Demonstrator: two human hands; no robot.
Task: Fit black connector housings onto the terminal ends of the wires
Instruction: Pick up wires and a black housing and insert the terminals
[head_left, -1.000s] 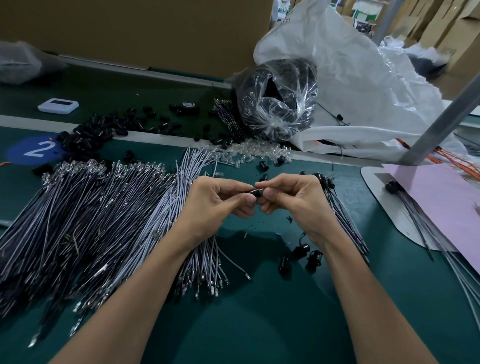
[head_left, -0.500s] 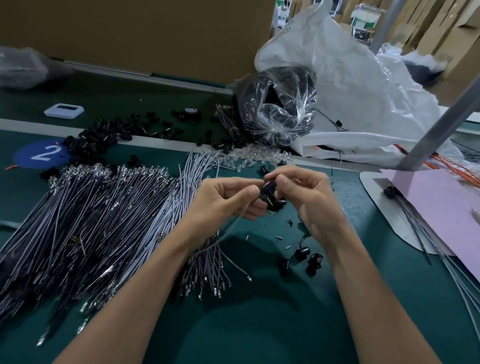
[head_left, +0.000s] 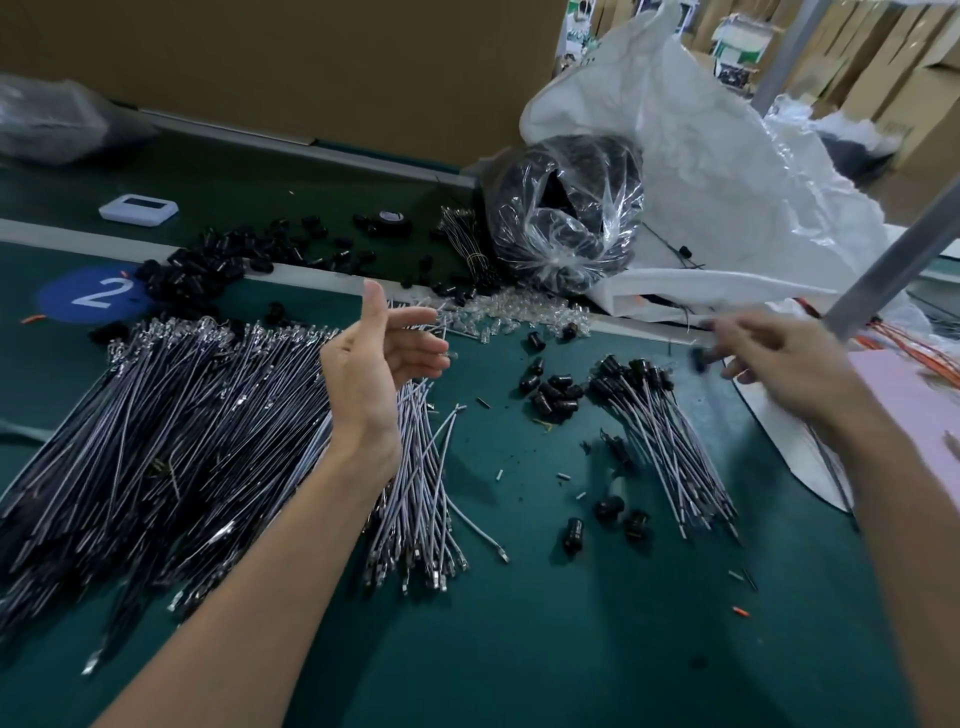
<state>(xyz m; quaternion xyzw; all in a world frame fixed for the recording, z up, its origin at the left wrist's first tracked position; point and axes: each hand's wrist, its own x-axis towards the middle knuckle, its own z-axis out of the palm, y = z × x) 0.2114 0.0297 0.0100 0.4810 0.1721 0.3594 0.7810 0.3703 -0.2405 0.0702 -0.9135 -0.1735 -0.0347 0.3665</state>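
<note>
The bare wires (head_left: 182, 426) heap across the left; a smaller fitted bundle (head_left: 665, 441) lies right. The left hand (head_left: 379, 364) hovers released, empty; the right hand (head_left: 789, 369) is blurred, grip untellable. Loose black housings (head_left: 553, 395) sit between: take one, line its opening with a terminal, push straight.

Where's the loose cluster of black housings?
Head view: housing cluster lies right of centre on the green mat, between the left hand and the finished wire bundle.

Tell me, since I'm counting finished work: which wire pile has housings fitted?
Smaller right pile: black housings cap its far ends; the left pile has bare ones.
</note>
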